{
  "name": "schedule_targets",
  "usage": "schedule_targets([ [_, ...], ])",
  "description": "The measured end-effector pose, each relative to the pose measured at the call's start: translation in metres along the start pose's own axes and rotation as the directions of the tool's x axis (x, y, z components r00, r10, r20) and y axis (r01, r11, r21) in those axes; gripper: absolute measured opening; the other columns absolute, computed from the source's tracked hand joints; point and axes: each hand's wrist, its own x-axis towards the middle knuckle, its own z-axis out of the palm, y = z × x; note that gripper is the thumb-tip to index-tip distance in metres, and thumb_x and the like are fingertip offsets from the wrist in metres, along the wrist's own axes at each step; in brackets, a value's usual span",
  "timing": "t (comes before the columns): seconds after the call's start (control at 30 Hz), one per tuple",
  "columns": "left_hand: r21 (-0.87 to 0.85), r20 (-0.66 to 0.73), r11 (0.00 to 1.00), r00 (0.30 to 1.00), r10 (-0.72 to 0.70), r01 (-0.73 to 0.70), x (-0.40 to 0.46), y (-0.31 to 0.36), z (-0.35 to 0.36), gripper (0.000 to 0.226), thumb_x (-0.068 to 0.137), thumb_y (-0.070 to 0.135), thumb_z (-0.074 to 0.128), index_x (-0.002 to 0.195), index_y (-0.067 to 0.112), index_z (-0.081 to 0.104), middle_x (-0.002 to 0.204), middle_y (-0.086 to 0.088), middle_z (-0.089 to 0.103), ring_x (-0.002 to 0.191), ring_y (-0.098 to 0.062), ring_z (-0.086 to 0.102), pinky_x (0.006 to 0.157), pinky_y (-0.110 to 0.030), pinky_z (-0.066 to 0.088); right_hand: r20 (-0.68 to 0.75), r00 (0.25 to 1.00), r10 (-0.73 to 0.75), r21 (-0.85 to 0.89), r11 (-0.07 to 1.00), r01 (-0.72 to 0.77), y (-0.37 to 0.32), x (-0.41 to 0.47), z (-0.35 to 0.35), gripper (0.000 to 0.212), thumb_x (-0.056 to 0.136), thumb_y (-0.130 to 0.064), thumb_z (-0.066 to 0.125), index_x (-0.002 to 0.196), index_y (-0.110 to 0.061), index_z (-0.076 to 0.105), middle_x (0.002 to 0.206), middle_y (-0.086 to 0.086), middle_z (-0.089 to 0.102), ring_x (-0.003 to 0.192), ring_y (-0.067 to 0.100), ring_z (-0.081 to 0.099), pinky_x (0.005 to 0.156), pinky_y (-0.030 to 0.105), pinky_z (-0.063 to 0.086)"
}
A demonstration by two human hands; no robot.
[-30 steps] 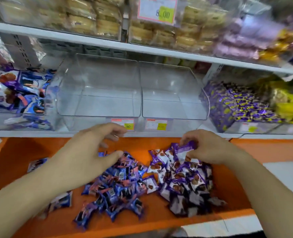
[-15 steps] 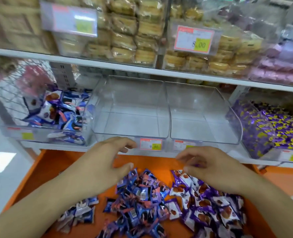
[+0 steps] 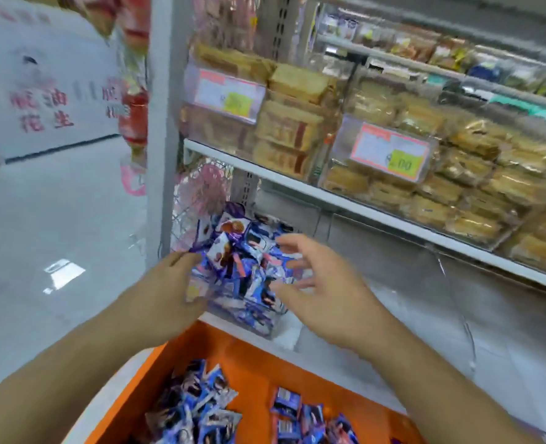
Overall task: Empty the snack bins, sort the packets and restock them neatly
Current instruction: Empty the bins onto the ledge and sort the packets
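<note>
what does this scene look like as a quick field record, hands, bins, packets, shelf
left hand: at the left side of the clear bin of blue and purple packets; contact blurred, grip unclear
right hand: fingers spread, at the bin's right side, holding nothing
bin state: full of mixed packets, on the lower shelf
orange surface: two loose piles of packets
neighbouring clear bin: looks empty
upper shelf: tan baked packs with price tags
</note>
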Motion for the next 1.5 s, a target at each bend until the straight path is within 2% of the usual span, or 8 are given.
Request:
schedule_targets([
  [0.2,-0.075,-0.055,0.997,0.998,-0.037,0.033,0.011,-0.021,-0.002,0.068,0.097,0.03,0.063,0.157,0.025,0.031,0.157,0.006,0.036,0.141,-0.017,0.043,0.112,-0.029,0.04,0.231,0.969,0.086,-0.187,0.981,-0.042,0.005,0.154,0.064,0.122,0.072,-0.054,0.092,0.163,-0.047,0.011,0.172,-0.002,0.011,0.158,0.026,0.016,0.125,0.043,0.028],
  [0.37,-0.099,-0.064,0.995,0.998,-0.021,0.015,0.013,-0.026,-0.003,0.064,0.098,0.036,0.061,0.155,0.03,0.031,0.153,0.012,0.035,0.138,-0.012,0.04,0.11,-0.03,0.042,0.406,0.888,0.219,-0.389,0.92,-0.049,0.028,0.209,0.08,0.135,0.062,-0.062,0.095,0.161,-0.056,0.004,0.175,-0.001,-0.015,0.162,0.024,-0.008,0.127,0.043,0.015],
  [0.57,-0.108,-0.089,0.994,0.996,-0.018,0.008,0.016,-0.03,0.0,0.06,0.097,0.037,0.06,0.151,0.033,0.034,0.149,0.015,0.039,0.137,-0.011,0.04,0.109,-0.032,0.044,0.334,0.932,0.139,-0.351,0.936,-0.014,0.035,0.21,0.1,0.115,0.055,-0.065,0.095,0.151,-0.06,0.033,0.17,0.007,0.015,0.155,0.035,0.024,0.123,0.047,0.033],
  [0.8,-0.129,-0.076,0.992,0.997,-0.014,0.004,0.016,-0.029,0.0,0.058,0.098,0.034,0.062,0.15,0.029,0.039,0.148,0.012,0.042,0.136,-0.011,0.041,0.109,-0.031,0.044,0.171,0.983,-0.059,-0.422,0.898,0.128,0.032,0.187,0.107,0.059,0.07,-0.049,0.092,0.116,-0.045,0.055,0.122,-0.001,0.048,0.114,0.027,0.053,0.088,0.041,0.054],
  [1.0,-0.128,-0.055,0.992,0.998,-0.011,0.004,0.015,-0.027,0.0,0.058,0.096,0.029,0.064,0.15,0.024,0.041,0.146,0.008,0.043,0.135,-0.013,0.043,0.108,-0.03,0.045,0.021,0.996,-0.084,-0.224,0.971,0.087,0.032,0.177,0.098,0.036,0.087,-0.018,0.082,0.105,-0.042,0.062,0.13,-0.004,0.061,0.11,0.02,0.06,0.086,0.031,0.051],
  [1.23,-0.159,-0.074,0.987,0.997,-0.013,0.002,0.014,-0.021,-0.004,0.055,0.097,0.027,0.064,0.149,0.024,0.044,0.146,0.006,0.046,0.132,-0.018,0.048,0.108,-0.035,0.047,-0.081,0.994,0.076,0.264,0.963,-0.052,0.0,0.14,0.058,0.037,0.09,-0.008,0.081,0.107,-0.039,0.071,0.122,-0.018,0.063,0.051,0.004,0.056,0.047,0.025,0.047],
  [1.4,-0.284,-0.117,0.957,0.993,0.016,-0.049,0.007,-0.003,-0.013,0.062,0.097,0.026,0.065,0.153,0.031,0.038,0.153,0.007,0.045,0.136,-0.015,0.049,0.111,-0.033,0.044,0.01,1.0,-0.007,0.454,0.891,0.001,-0.018,0.073,0.032,0.079,0.086,0.004,0.081,0.141,-0.048,0.058,0.136,-0.02,0.062,0.109,0.012,0.072,0.086,0.034,0.064],
  [1.5,-0.526,-0.087,0.842,0.993,0.085,-0.118,-0.004,0.025,-0.016,0.065,0.096,0.023,0.069,0.149,0.041,0.038,0.139,0.021,0.053,0.117,0.003,0.06,0.095,-0.02,0.052,0.007,0.998,0.059,0.485,0.873,-0.055,-0.013,0.029,0.021,0.082,0.083,0.001,0.084,0.145,-0.043,0.052,0.119,-0.029,0.068,0.11,0.012,0.073,0.085,0.032,0.064],
])
